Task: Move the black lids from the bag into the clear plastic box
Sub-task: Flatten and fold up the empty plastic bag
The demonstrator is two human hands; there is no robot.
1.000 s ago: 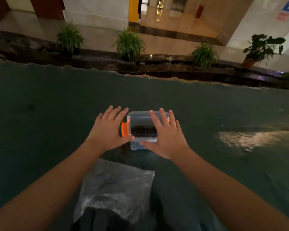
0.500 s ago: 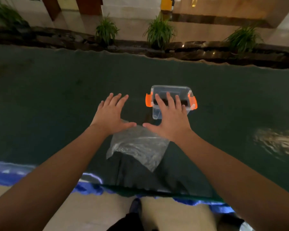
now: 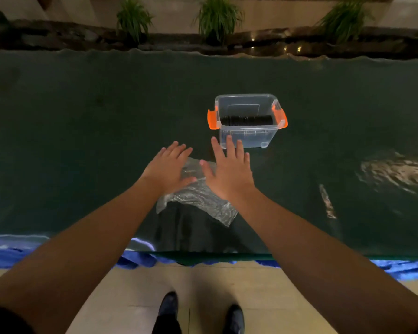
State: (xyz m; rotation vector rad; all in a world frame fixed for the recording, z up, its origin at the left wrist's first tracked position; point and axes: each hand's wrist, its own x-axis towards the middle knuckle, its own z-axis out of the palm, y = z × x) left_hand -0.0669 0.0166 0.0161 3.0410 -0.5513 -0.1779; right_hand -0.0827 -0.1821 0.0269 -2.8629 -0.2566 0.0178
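While the person stood at the dark green table (image 3: 82,131), both hands were spread flat with straight fingers and held nothing. The left hand (image 3: 168,168) and the right hand (image 3: 228,173) were over the far end of the clear bag (image 3: 203,198). Just beyond them stood the clear plastic box (image 3: 247,136) with orange clips, and the black lids (image 3: 246,120) lay in a row inside it.

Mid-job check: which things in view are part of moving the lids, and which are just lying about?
Part of the job:
clear plastic box
black lids, lying in the box
bag, flat under both hands
left hand, right hand, both open

Just there:
green table cover
potted plants
shoes
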